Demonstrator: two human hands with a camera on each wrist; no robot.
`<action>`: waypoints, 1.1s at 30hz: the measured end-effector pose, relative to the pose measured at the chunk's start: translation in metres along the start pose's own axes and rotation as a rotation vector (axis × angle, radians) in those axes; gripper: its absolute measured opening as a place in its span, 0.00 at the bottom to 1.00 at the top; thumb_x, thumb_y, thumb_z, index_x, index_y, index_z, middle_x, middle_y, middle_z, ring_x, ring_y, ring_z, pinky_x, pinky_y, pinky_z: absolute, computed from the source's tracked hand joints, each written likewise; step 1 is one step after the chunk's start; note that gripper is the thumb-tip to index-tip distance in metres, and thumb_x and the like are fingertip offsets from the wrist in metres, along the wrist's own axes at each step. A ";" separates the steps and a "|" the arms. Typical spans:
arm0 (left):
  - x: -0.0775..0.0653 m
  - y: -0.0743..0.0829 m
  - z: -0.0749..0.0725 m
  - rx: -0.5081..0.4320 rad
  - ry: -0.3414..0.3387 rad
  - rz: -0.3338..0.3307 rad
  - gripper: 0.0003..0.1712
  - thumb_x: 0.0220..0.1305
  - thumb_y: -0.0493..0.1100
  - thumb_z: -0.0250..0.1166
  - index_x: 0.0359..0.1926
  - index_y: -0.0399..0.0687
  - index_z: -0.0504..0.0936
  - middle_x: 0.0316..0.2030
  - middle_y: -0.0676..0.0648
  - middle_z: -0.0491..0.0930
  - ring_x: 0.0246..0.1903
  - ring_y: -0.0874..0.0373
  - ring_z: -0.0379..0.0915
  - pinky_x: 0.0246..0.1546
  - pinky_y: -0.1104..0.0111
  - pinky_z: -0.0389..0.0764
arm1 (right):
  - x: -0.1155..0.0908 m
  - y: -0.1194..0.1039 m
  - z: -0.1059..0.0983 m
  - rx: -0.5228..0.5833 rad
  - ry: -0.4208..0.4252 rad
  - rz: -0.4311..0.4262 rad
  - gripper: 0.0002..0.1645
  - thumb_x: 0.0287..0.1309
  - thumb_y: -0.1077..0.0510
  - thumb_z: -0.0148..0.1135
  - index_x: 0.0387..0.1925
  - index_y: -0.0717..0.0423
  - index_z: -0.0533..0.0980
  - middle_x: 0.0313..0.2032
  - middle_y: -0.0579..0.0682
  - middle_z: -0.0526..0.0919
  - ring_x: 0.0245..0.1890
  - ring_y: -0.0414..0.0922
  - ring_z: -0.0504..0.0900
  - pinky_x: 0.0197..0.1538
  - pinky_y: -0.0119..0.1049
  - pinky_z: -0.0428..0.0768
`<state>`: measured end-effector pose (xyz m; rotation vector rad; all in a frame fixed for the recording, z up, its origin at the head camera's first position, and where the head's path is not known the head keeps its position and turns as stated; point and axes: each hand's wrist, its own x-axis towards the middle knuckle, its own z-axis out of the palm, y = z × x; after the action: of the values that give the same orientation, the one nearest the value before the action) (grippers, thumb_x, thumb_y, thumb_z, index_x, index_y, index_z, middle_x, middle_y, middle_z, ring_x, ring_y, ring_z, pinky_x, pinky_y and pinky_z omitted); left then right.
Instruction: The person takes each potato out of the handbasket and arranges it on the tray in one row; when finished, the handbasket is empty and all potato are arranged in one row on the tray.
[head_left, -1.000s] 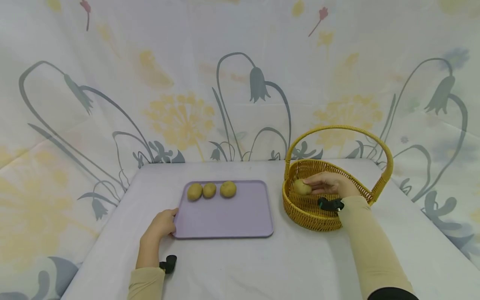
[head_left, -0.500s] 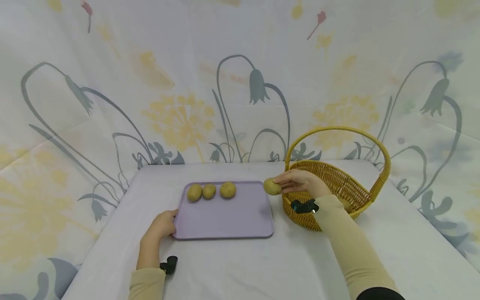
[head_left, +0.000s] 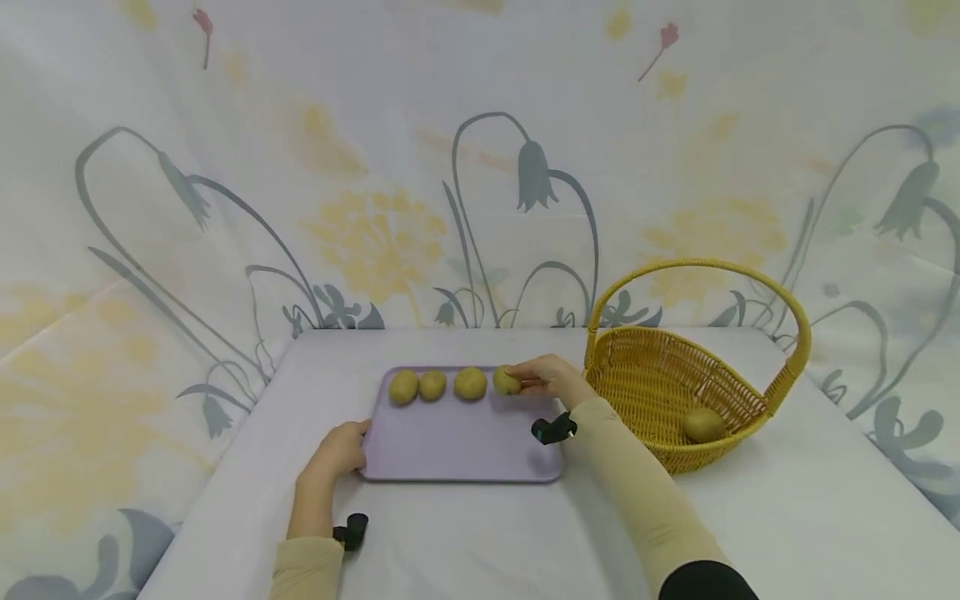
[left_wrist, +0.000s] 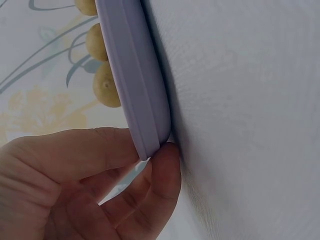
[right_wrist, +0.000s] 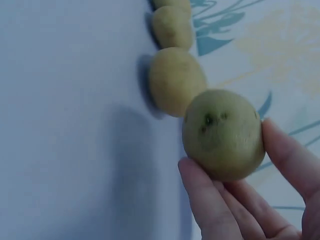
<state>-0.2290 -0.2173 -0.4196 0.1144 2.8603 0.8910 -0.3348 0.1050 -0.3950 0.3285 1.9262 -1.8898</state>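
Note:
My right hand (head_left: pixel 553 379) holds a potato (right_wrist: pixel 222 135) between thumb and fingertips, over the back right part of the lilac tray (head_left: pixel 465 450). Dark spots mark its skin in the right wrist view. Three more potatoes lie in a row along the tray's back edge: a left one (head_left: pixel 403 387), a smaller middle one (head_left: pixel 432 385) and a right one (head_left: pixel 470 383), closest to the held potato. My left hand (head_left: pixel 341 450) pinches the tray's left rim, as the left wrist view shows. Whether the held potato touches the tray I cannot tell.
A yellow wicker basket (head_left: pixel 630 392) with a tall arched handle (head_left: pixel 697 263) stands right of the tray, with one potato (head_left: pixel 703 424) inside. White cloth (head_left: pixel 465 533) covers the table. A flower-printed curtain (head_left: pixel 375 100) hangs behind.
My right hand has carried the potato leftward out of the basket to the tray. The potato left in the basket has come into full view. The left hand keeps its place on the tray.

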 end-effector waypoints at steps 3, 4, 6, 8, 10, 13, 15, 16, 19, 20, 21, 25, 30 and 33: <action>-0.001 0.002 0.004 0.032 0.004 0.021 0.38 0.37 0.21 0.57 0.58 0.22 0.66 0.52 0.25 0.70 0.31 0.48 0.71 0.23 0.67 0.71 | 0.040 0.026 -0.009 -0.005 0.035 -0.004 0.22 0.45 0.66 0.68 0.44 0.73 0.76 0.39 0.61 0.81 0.38 0.51 0.81 0.45 0.42 0.79; -0.001 0.002 0.005 0.040 0.005 0.028 0.38 0.37 0.21 0.57 0.57 0.22 0.66 0.52 0.25 0.70 0.34 0.47 0.71 0.25 0.66 0.72 | 0.060 0.037 -0.014 -0.009 0.045 0.000 0.24 0.43 0.65 0.70 0.44 0.72 0.76 0.41 0.62 0.81 0.39 0.51 0.81 0.44 0.42 0.80; 0.000 0.003 0.006 0.050 0.010 0.042 0.38 0.36 0.21 0.57 0.57 0.22 0.67 0.52 0.25 0.70 0.37 0.45 0.70 0.27 0.65 0.71 | 0.102 0.056 -0.028 0.006 0.048 0.002 0.25 0.35 0.64 0.75 0.40 0.70 0.78 0.37 0.60 0.82 0.36 0.51 0.82 0.39 0.41 0.81; 0.001 0.004 0.006 0.049 0.012 0.046 0.38 0.36 0.21 0.57 0.57 0.22 0.67 0.53 0.25 0.70 0.37 0.45 0.70 0.26 0.65 0.71 | 0.124 0.066 -0.035 0.018 0.068 -0.006 0.27 0.30 0.63 0.77 0.38 0.68 0.78 0.34 0.58 0.83 0.33 0.50 0.82 0.35 0.41 0.82; 0.001 0.004 0.006 0.053 0.018 0.051 0.38 0.36 0.21 0.57 0.57 0.22 0.67 0.53 0.25 0.70 0.36 0.45 0.70 0.26 0.65 0.70 | 0.145 0.073 -0.041 0.027 0.099 -0.005 0.28 0.27 0.62 0.79 0.37 0.65 0.78 0.32 0.56 0.83 0.32 0.49 0.83 0.35 0.41 0.82; 0.001 0.005 0.005 0.065 0.021 0.052 0.38 0.36 0.22 0.57 0.57 0.23 0.67 0.53 0.25 0.70 0.36 0.45 0.69 0.29 0.64 0.71 | 0.154 0.075 -0.042 0.022 0.110 -0.026 0.31 0.23 0.60 0.81 0.36 0.64 0.77 0.31 0.55 0.82 0.31 0.47 0.82 0.34 0.41 0.82; 0.001 0.005 0.004 0.072 0.020 0.051 0.38 0.35 0.22 0.57 0.57 0.23 0.67 0.52 0.25 0.70 0.36 0.45 0.69 0.30 0.64 0.71 | 0.153 0.073 -0.040 -0.005 0.101 -0.039 0.31 0.23 0.59 0.81 0.35 0.66 0.76 0.31 0.55 0.81 0.30 0.48 0.81 0.34 0.41 0.82; 0.000 0.005 0.004 0.069 0.018 0.048 0.38 0.35 0.22 0.57 0.57 0.23 0.67 0.53 0.25 0.70 0.36 0.45 0.69 0.29 0.64 0.71 | 0.137 0.065 -0.032 -0.029 0.118 -0.040 0.31 0.26 0.60 0.80 0.37 0.68 0.75 0.32 0.57 0.81 0.32 0.49 0.81 0.35 0.41 0.82; -0.001 0.005 0.003 0.054 0.011 0.039 0.38 0.36 0.22 0.57 0.57 0.22 0.67 0.53 0.25 0.69 0.36 0.45 0.70 0.25 0.66 0.69 | 0.078 0.041 -0.009 -0.104 0.161 -0.053 0.30 0.38 0.62 0.74 0.43 0.72 0.73 0.36 0.59 0.79 0.35 0.50 0.79 0.39 0.42 0.81; -0.001 0.005 0.004 0.048 0.010 0.036 0.38 0.36 0.22 0.56 0.57 0.22 0.66 0.53 0.25 0.69 0.37 0.44 0.70 0.24 0.66 0.69 | 0.059 0.034 -0.001 -0.115 0.184 -0.053 0.29 0.41 0.63 0.72 0.46 0.74 0.72 0.37 0.59 0.78 0.36 0.50 0.79 0.41 0.42 0.80; -0.002 0.005 0.004 0.044 0.010 0.034 0.38 0.36 0.22 0.56 0.57 0.22 0.66 0.53 0.25 0.69 0.37 0.44 0.70 0.24 0.67 0.68 | 0.048 0.030 0.004 -0.119 0.197 -0.057 0.29 0.42 0.64 0.71 0.46 0.74 0.71 0.36 0.58 0.78 0.35 0.49 0.79 0.40 0.42 0.80; -0.001 0.004 0.004 0.040 0.012 0.024 0.38 0.36 0.22 0.57 0.57 0.23 0.67 0.54 0.25 0.68 0.38 0.44 0.70 0.25 0.67 0.69 | 0.016 0.019 0.016 -0.128 0.234 -0.063 0.28 0.46 0.65 0.68 0.48 0.75 0.69 0.32 0.55 0.77 0.30 0.45 0.78 0.40 0.39 0.81; 0.001 0.002 0.002 0.055 0.012 0.012 0.39 0.36 0.22 0.57 0.58 0.24 0.66 0.54 0.25 0.68 0.38 0.44 0.69 0.29 0.63 0.72 | 0.019 0.014 0.018 -0.172 0.297 -0.072 0.27 0.42 0.66 0.70 0.45 0.74 0.72 0.30 0.55 0.78 0.23 0.43 0.78 0.33 0.35 0.81; 0.000 0.001 0.000 0.065 0.013 0.003 0.38 0.37 0.22 0.57 0.58 0.24 0.66 0.55 0.26 0.68 0.39 0.44 0.69 0.32 0.62 0.72 | 0.024 0.011 0.019 -0.202 0.315 -0.064 0.25 0.41 0.66 0.70 0.43 0.73 0.72 0.32 0.56 0.77 0.22 0.43 0.78 0.32 0.35 0.81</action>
<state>-0.2295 -0.2169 -0.4188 0.1208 2.9031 0.8022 -0.3490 0.0834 -0.4157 0.5336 2.3374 -1.7440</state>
